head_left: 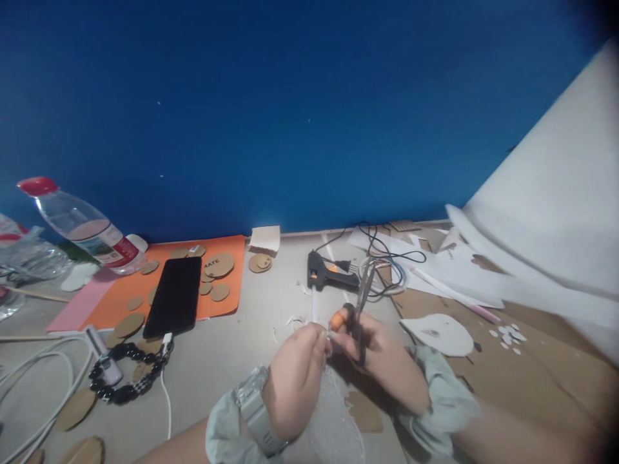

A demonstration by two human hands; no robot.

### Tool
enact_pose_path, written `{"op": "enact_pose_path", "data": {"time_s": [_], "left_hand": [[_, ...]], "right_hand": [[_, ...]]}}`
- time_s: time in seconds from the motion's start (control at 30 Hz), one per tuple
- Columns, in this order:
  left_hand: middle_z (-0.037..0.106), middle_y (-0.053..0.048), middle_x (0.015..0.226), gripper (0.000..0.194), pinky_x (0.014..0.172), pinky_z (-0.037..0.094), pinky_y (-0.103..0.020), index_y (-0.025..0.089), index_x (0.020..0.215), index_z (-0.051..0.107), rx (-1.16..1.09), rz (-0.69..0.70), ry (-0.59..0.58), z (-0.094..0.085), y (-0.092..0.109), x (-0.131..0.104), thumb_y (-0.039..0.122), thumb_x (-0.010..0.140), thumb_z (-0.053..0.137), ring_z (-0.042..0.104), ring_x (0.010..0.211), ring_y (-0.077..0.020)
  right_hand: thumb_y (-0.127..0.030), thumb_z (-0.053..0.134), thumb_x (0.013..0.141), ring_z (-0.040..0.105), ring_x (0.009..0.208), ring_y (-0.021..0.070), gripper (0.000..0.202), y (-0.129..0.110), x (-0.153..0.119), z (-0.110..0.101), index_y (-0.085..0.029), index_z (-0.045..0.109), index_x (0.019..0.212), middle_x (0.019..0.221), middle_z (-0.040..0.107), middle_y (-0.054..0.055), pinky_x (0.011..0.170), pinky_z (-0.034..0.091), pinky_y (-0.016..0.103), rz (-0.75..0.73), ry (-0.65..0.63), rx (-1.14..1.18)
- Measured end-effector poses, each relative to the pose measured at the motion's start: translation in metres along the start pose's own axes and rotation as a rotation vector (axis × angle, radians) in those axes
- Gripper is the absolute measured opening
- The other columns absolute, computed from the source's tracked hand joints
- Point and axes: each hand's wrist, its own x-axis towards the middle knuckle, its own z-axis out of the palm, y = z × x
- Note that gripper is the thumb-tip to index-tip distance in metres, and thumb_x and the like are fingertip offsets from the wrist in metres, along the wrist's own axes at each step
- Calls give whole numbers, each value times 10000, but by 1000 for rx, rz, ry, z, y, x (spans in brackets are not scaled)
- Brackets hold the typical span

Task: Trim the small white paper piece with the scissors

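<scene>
My right hand [382, 357] is closed around scissors [363, 293], whose dark blades point up and away from me. An orange and black part [340, 317] shows by its fingers; I cannot tell whether it belongs to the scissors. The fingertips of my left hand [297, 374] are pinched together right beside those of my right hand. What they pinch is small, pale and mostly hidden. Below both hands is a whitish translucent sheet [336, 419], perhaps joined to the pinched bit. A black glue gun [329, 274] lies just beyond, with a white glue stick [314, 303] sticking out.
At left are a phone [174, 296], orange paper [236, 277], cardboard discs [220, 265], a bead bracelet [128, 386] and a tilted bottle [91, 235]. To the right, a white rounded cutout [440, 335] and small white pieces [507, 335] lie on cardboard [546, 380]. A blue wall [309, 129] stands behind.
</scene>
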Motion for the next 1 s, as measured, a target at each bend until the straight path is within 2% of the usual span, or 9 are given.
{"op": "enact_pose_path", "data": {"time_s": [0.2,0.33,0.5,0.7,1.0], "left_hand": [[531,5,700,299,633,367,-270,210,730,466,9,-7,-9,0,0,1,280,971,303,488,658,-151],[485,15,686,313,636,359,-265,209,755,458,-60,-36,-47,-1,1,2,312,984,271,463,654,-143],[455,25,658,340,622,349,-258,204,727,440,-137,-38,-25,-3,3,2,338,987,268,441,632,-134],[569,-15,795,202,670,374,-275,193,852,517,-44,-15,-70,-3,2,3,281,955,366,521,738,-161],[538,3,736,196,624,362,-268,190,834,510,-11,-26,-93,-3,-1,4,270,946,371,495,684,-151]], "right_hand": [[-482,640,778,428,566,108,327,1,0,1,-180,516,803,632,451,-46,548,367,239,-3,16,-14],[-451,651,783,397,543,95,303,1,0,0,-184,510,804,612,439,-61,522,335,225,30,0,-12],[-461,672,760,375,510,87,323,-1,0,0,-184,510,797,582,426,-69,486,309,217,50,-7,31],[-469,613,817,399,503,89,311,0,2,-3,-186,483,808,568,416,-72,491,328,221,2,-73,59],[-455,638,799,403,491,90,300,6,4,-4,-187,507,831,565,424,-71,473,331,216,11,-59,87]]}}
